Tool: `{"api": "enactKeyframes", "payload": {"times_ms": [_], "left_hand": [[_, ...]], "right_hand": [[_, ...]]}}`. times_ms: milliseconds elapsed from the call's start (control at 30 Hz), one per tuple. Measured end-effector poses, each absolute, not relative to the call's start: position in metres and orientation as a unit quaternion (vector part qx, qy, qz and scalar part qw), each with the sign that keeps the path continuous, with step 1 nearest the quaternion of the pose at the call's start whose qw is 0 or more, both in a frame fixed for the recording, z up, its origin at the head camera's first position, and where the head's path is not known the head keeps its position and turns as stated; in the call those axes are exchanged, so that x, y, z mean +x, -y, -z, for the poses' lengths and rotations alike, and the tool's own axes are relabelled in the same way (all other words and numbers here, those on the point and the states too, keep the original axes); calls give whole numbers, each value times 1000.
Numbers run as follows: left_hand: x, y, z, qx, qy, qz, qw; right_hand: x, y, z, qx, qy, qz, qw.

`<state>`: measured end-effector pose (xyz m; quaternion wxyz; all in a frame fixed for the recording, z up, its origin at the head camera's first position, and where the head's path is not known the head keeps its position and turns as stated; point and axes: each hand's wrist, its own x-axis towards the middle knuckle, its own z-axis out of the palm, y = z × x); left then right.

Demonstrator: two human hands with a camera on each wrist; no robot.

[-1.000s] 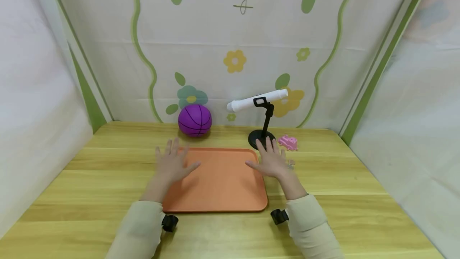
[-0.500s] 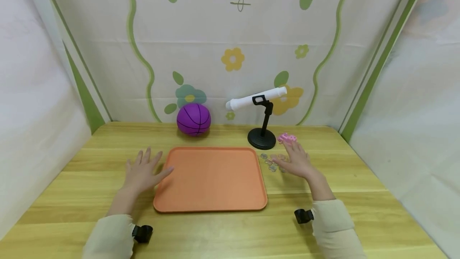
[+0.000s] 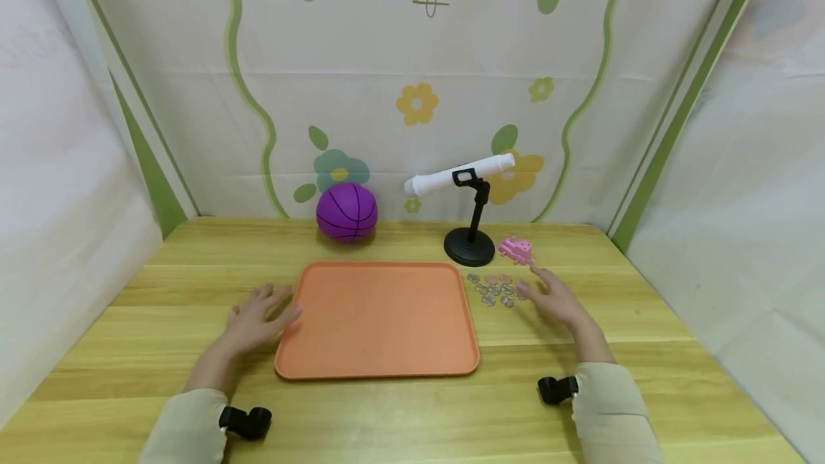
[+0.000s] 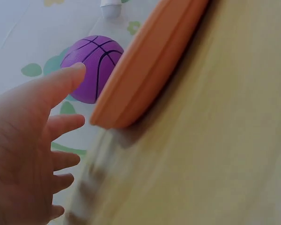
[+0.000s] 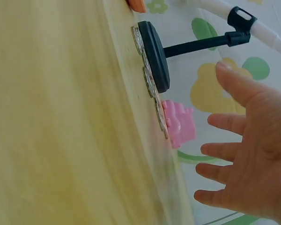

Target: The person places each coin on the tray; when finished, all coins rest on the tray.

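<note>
Flat orange plastic tray (image 3: 379,317) with rounded corners lies in the middle of the pale wooden table (image 3: 399,421), and the left hand (image 3: 256,319) sits at its left edge, fingers spread and relaxed, holding nothing, the thumb tip just at the tray's rim; the left wrist view shows the same hand (image 4: 23,140) open beside the tray's raised lip (image 4: 145,61). Behind the tray, near the flowered backdrop, stands a purple rubber ball with black seams (image 3: 346,212). Right of it, a black round-based stand (image 3: 470,245) carries a tilted white tube (image 3: 459,174). A small pink plastic toy (image 3: 515,249) lies just beside the base. A cluster of small clear glass discs (image 3: 493,289) rests between tray and right hand (image 3: 559,301), which hovers open with loose fingers, its fingertips close to the discs, gripping nothing.
</note>
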<state>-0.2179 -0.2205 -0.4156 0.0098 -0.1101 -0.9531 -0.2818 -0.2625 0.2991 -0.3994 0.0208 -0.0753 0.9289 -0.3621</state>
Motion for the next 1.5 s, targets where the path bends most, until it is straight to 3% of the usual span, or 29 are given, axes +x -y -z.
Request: {"api": "enactKeyframes", "payload": {"times_ms": [333,933,1500], "left_hand": [[-216,222,427,-148,940,304,42],[-217,225,433,-156,938,309,29],[-218,225,433,-146,940,307,18]], "right_hand": [[-264,-305,423,-58,-907,416,-7],[-270,-301,440,-1,-931,349,-103],[-276,-297,442,6,-944,315,-98]]}}
